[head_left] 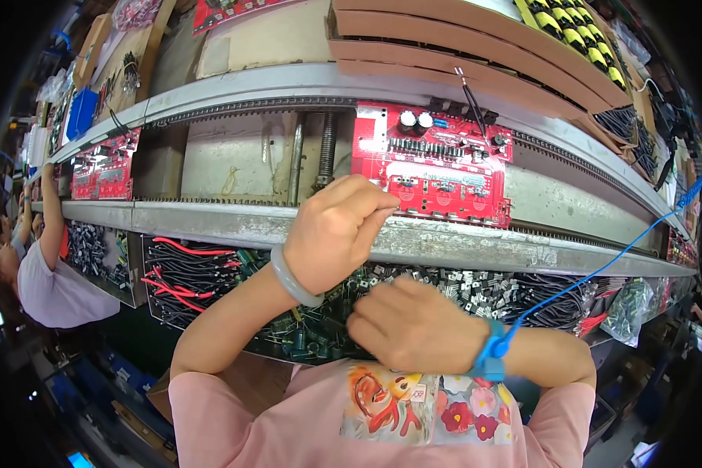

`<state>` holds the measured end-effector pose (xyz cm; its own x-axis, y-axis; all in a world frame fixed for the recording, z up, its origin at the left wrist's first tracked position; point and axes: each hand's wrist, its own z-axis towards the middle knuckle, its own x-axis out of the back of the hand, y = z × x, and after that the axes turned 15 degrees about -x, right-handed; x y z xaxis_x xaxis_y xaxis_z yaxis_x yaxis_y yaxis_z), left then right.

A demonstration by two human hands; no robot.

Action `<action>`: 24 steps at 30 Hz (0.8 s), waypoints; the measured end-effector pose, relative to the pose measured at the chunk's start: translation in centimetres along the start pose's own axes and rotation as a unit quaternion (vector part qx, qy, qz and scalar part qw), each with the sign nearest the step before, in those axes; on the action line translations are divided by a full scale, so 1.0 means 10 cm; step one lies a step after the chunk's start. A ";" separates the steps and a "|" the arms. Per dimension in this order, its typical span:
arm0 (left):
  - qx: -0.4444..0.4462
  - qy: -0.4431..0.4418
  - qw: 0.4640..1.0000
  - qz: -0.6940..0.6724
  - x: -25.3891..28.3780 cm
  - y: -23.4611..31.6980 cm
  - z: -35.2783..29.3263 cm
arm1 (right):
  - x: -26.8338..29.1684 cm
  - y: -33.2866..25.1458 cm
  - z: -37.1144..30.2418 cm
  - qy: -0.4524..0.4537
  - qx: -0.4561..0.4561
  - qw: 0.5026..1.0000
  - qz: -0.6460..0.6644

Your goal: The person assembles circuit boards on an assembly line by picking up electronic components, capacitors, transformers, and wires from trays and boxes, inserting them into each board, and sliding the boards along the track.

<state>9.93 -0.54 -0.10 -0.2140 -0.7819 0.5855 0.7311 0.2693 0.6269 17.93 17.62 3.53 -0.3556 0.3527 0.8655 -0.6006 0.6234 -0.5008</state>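
Note:
A red circuit board lies across the rails of the conveyor, carrying capacitors, a row of dark upright parts and a cable with pale tips. Over its lower left corner, my left hand is closed in a pinch; whatever sits between the fingertips is too small or hidden to make out. My right hand, with a blue wrist strap, hangs over the parts trough, fingers curled down and smeared by motion. Beneath and beside it lie loose silver-and-black three-legged parts and dark green capacitors.
Black and red wires fill a bin at left, with more black wires at right. A blue coiled cord runs from the strap to the upper right. Cardboard boxes stand beyond the conveyor. Another person works at far left near a second red board.

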 end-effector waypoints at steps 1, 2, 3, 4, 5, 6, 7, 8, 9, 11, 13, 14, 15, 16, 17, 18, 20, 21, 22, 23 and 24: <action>0.010 0.000 1.000 -0.006 0.00 0.00 0.01 | -0.15 -0.02 0.00 0.009 0.022 1.000 0.006; 0.019 0.003 1.000 -0.013 0.00 0.01 0.00 | -0.25 -0.03 0.02 0.016 0.044 0.999 0.007; 0.016 0.001 1.000 -0.015 0.00 0.01 0.00 | -0.32 -0.03 0.04 0.018 0.040 0.999 0.006; 0.016 0.006 1.000 -0.015 -0.01 0.01 0.00 | -0.37 -0.02 0.05 0.049 0.048 0.997 -0.031; 0.018 0.012 1.000 -0.012 0.00 0.01 -0.01 | -0.39 -0.02 0.07 0.079 0.059 0.993 -0.067; 0.017 0.011 1.000 -0.013 0.00 0.00 -0.01 | -0.39 -0.03 0.09 0.079 0.058 0.993 -0.067; 0.006 0.007 1.000 -0.004 0.00 -0.01 -0.01 | -0.39 -0.03 0.10 0.056 0.060 0.995 -0.062; -0.005 0.004 1.000 0.004 0.00 -0.01 -0.01 | -0.38 -0.04 0.11 0.031 0.063 0.996 -0.056; -0.005 0.004 1.000 0.004 0.00 -0.01 0.00 | -0.35 -0.05 0.13 0.032 0.062 0.996 -0.056; -0.043 -0.009 0.998 0.038 -0.01 0.00 0.03 | -0.30 -0.07 0.15 -0.046 0.052 0.997 -0.036; -0.041 -0.011 0.998 0.036 -0.01 0.00 0.02 | -0.30 -0.06 0.14 -0.035 0.054 0.998 -0.027; -0.041 -0.012 0.998 0.034 -0.02 -0.01 0.02 | -0.30 -0.04 0.14 -0.024 0.056 0.998 -0.019; -0.041 -0.012 0.998 0.035 -0.02 -0.01 0.01 | -0.31 -0.01 0.13 -0.024 0.057 0.998 -0.019; -0.010 -0.003 1.000 -0.001 -0.02 -0.02 -0.02 | -0.31 0.01 0.13 0.012 0.056 0.998 -0.004; 0.022 0.006 0.999 -0.038 -0.01 -0.02 -0.04 | -0.32 0.02 0.13 0.047 0.053 0.997 0.011; 0.022 0.006 0.999 -0.039 0.00 -0.02 -0.04 | -0.31 0.03 0.13 0.047 0.052 0.997 0.011; 0.011 0.000 1.000 -0.017 0.01 -0.02 -0.04 | -0.28 0.03 0.14 0.078 0.039 0.996 0.029; 0.011 0.000 1.000 -0.017 0.01 -0.02 -0.03 | -0.26 0.03 0.14 0.079 0.039 0.996 0.029; -0.018 -0.011 1.000 0.010 0.01 -0.02 -0.02 | -0.25 0.03 0.13 0.075 0.038 0.996 0.036; -0.047 -0.020 0.998 0.039 0.01 -0.01 -0.02 | -0.24 0.03 0.13 0.071 0.037 0.996 0.043; -0.048 -0.020 0.998 0.039 0.01 -0.02 -0.02 | -0.24 0.03 0.13 0.071 0.037 0.996 0.042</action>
<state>9.92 -0.78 -0.27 -0.1783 -0.7378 0.6510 0.8043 0.2718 0.5284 17.68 16.02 1.27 -0.3056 0.5001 0.8103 -0.6259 0.5358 -0.5667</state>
